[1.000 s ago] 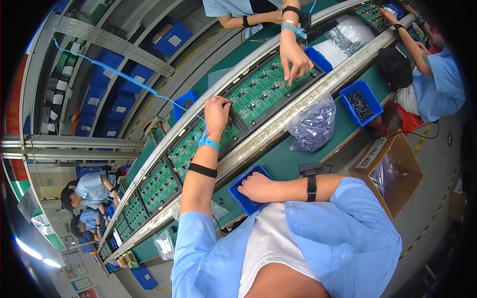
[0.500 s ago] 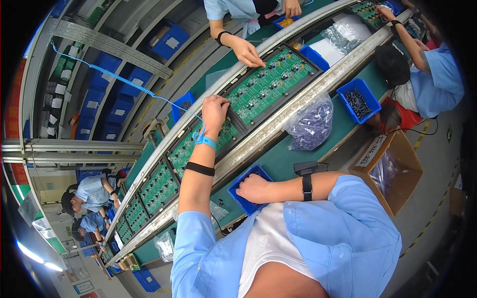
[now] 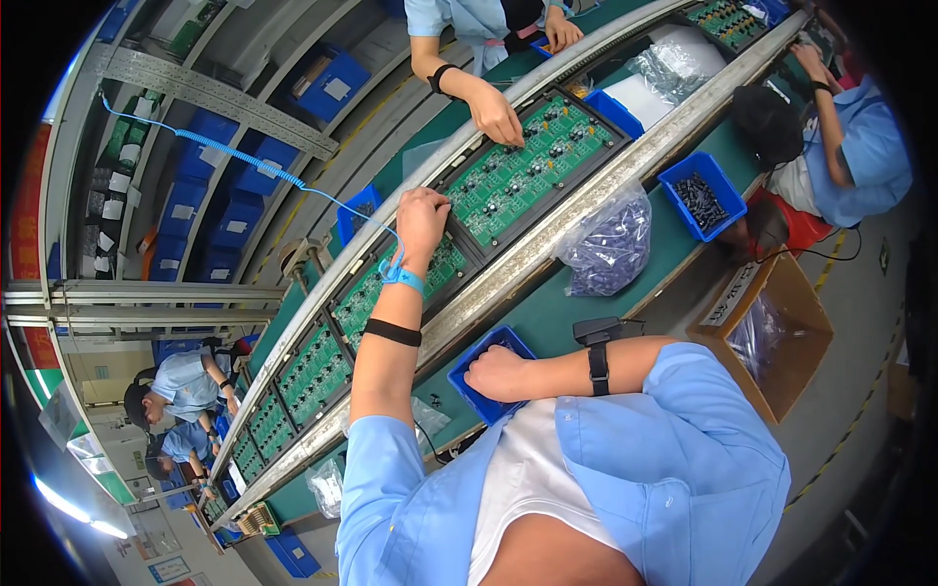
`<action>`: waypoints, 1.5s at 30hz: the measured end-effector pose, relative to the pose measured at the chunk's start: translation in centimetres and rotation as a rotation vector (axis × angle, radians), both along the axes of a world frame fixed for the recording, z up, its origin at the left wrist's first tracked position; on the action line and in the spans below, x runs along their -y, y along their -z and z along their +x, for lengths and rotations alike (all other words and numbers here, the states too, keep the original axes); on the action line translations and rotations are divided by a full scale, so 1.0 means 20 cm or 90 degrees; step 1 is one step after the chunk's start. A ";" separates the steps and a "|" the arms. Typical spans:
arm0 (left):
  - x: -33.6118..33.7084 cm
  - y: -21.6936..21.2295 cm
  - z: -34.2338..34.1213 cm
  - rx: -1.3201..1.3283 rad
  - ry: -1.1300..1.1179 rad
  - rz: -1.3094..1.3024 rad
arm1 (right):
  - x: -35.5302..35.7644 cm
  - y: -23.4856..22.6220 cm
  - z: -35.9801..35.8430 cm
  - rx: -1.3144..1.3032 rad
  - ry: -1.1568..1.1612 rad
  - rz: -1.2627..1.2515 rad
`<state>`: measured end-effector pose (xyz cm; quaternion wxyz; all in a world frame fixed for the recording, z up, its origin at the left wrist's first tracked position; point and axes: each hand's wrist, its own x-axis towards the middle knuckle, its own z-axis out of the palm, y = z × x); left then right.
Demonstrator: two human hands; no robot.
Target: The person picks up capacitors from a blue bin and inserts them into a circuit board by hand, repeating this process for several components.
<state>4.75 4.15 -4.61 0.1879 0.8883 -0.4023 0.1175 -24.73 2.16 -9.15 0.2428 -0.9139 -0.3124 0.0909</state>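
Note:
My left hand, with a blue strap at the wrist, is at the near corner of a framed panel of green circuit boards. Its fingers are pinched together, and whatever lies between them is too small or hidden to name. Just beside it, another panel of circuit boards lies partly under my forearm. My right hand rests inside a blue bin close to my body. Those fingers are curled down, with the tips and any part in them hidden.
Across the conveyor rail, a co-worker's hand touches the same panel. A bag of purple parts, a blue bin of dark parts and a cardboard box stand to the right. A coiled blue cord runs to my left wrist.
The co-worker's hand across the rail has come down onto the circuit boards. At far right, another person's hand has drawn back from a panel. My hands have barely moved.

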 end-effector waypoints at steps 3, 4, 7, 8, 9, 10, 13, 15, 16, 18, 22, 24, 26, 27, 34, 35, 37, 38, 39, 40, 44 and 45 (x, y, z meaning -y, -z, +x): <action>0.02 0.00 -0.01 0.005 -0.005 0.016 | 0.00 0.01 0.01 -0.020 -0.006 -0.008; 0.02 0.00 -0.01 0.006 -0.006 0.014 | 0.00 0.02 0.01 -0.031 -0.008 -0.012; 0.03 0.01 -0.01 0.027 -0.013 0.017 | -0.01 0.03 0.02 -0.035 -0.006 -0.012; 0.03 0.02 -0.01 0.028 -0.015 0.015 | -0.01 0.03 0.02 -0.037 -0.006 -0.011; 0.04 0.02 0.00 0.031 -0.020 0.018 | -0.01 0.02 0.02 -0.036 -0.007 -0.013; 0.04 0.03 0.00 0.034 -0.026 0.020 | -0.01 0.02 0.02 -0.043 -0.009 -0.020; 0.07 0.05 0.01 0.050 -0.036 0.032 | 0.00 0.02 0.02 -0.059 -0.014 -0.038; 0.08 0.06 0.02 0.077 -0.042 0.055 | 0.00 0.02 0.03 -0.060 -0.019 -0.052; 0.09 0.06 0.02 0.077 -0.042 0.053 | 0.00 0.02 0.03 -0.060 -0.021 -0.058; 0.10 0.06 0.01 0.070 -0.050 0.050 | 0.01 0.01 0.03 -0.059 -0.021 -0.066; 0.12 0.05 -0.01 0.056 -0.051 0.011 | 0.05 -0.01 0.02 -0.049 -0.019 -0.067; 0.12 0.02 -0.04 0.047 -0.057 -0.013 | 0.08 -0.02 0.01 -0.043 -0.017 -0.048; 0.10 -0.04 -0.08 0.011 -0.043 -0.092 | 0.13 -0.05 -0.01 -0.030 0.003 0.019; 0.05 -0.11 -0.12 -0.005 -0.047 -0.134 | 0.16 -0.10 -0.01 -0.014 0.020 0.091; -0.30 -0.40 -0.87 -0.281 -0.019 -0.207 | 0.63 -0.29 0.13 -0.508 0.144 0.756; -0.33 -0.39 -1.00 -0.313 -0.029 -0.221 | 0.71 -0.31 0.16 -0.555 0.172 0.820; -0.39 -0.35 -1.21 -0.359 -0.038 -0.208 | 0.79 -0.33 0.19 -0.605 0.196 0.870; -0.39 -0.30 -1.29 -0.378 -0.035 -0.185 | 0.82 -0.31 0.20 -0.612 0.165 0.927; -0.38 -0.26 -1.36 -0.380 -0.036 -0.198 | 0.86 -0.30 0.21 -0.615 0.136 0.986; -0.37 -0.20 -1.43 -0.385 -0.019 -0.138 | 0.88 -0.28 0.22 -0.620 0.103 1.043; -0.29 0.00 -1.56 -0.296 0.002 0.018 | 0.92 -0.23 0.23 -0.603 0.126 1.108; -0.27 0.04 -1.58 -0.249 0.008 0.073 | 0.94 -0.24 0.24 -0.607 0.125 1.096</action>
